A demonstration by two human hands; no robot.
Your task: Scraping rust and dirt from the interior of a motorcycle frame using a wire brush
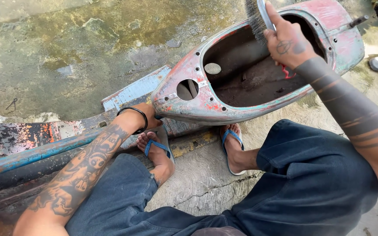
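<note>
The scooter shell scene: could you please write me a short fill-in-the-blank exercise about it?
1. The right hand holds a wire ____ against the rim of the scooter shell.
2. The left hand steadies the shell's pointed end, and its wrist wears a ____ band.
3. Both feet wear ____ flip-flops.
4. The ground under the shell is cracked ____.

Missing words: brush; black; blue; concrete

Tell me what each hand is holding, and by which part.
The right hand grips a wire brush by its handle, bristles toward the old scooter shell. The left hand rests on the shell's lower front edge; whether it grips cannot be told.
</note>
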